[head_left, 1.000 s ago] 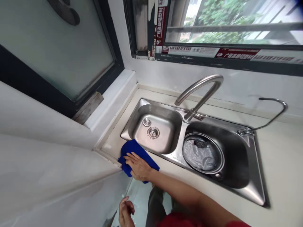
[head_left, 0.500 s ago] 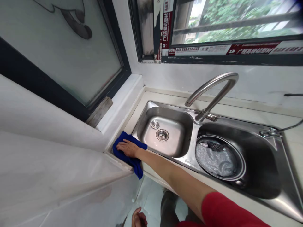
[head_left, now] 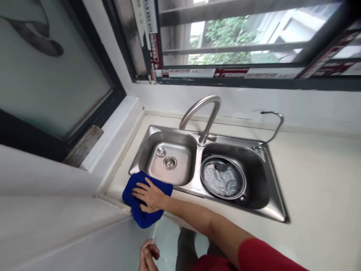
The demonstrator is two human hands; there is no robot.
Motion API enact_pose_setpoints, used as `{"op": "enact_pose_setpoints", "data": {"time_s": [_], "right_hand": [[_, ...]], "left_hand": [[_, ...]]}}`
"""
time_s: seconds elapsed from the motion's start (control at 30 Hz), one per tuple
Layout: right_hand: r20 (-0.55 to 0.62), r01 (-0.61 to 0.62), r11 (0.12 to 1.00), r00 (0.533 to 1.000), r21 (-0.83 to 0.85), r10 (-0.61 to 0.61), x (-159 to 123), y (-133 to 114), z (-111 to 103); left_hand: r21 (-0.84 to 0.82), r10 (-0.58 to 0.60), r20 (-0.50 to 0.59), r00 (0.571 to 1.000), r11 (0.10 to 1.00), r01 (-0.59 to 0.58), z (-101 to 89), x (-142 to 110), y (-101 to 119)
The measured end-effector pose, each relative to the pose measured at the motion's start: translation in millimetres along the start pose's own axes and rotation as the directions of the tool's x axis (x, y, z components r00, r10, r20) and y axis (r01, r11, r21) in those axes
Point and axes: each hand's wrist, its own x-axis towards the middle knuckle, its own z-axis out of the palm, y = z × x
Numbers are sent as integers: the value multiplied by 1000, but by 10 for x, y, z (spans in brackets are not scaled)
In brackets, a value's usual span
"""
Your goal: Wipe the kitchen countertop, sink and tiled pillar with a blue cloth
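Note:
My right hand (head_left: 150,195) lies spread on a blue microfibre cloth (head_left: 143,220), pressing it onto the cream countertop (head_left: 318,180) at the near left corner of the sink. Part of the cloth hangs over the counter's front edge. The cloth touches the rim of a stainless double sink (head_left: 278,203). My left hand (head_left: 148,256) hangs low below the counter, its fingers loosely curled around nothing.
A curved steel faucet (head_left: 210,109) rises between the basins. A round pot (head_left: 222,177) with grey contents sits in the right basin. A thin curved spray tap (head_left: 273,126) stands at the right. A window and frosted panel rise behind and left.
My right hand and the cloth have moved along the counter toward its front corner, with more cloth now over the edge. My left hand shows more fully, and the view has shifted.

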Motion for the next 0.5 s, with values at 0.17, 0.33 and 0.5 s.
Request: {"op": "enact_pose_setpoints", "data": {"time_s": [0.17,0.33,0.5], "right_hand": [[2,-21,1000,1000,21,21,-937,-190,-192],[-34,-39,999,999,-23,38,-1910,-249,-314],[-64,-98,995,993,3,98,-2855,-218,-530]], "left_hand": [[58,121,-27,992,991,-119,278,169,329],[125,230,-44,972,967,-223,607,359,468],[419,308,129,943,845,-333,940,567,466]]}}
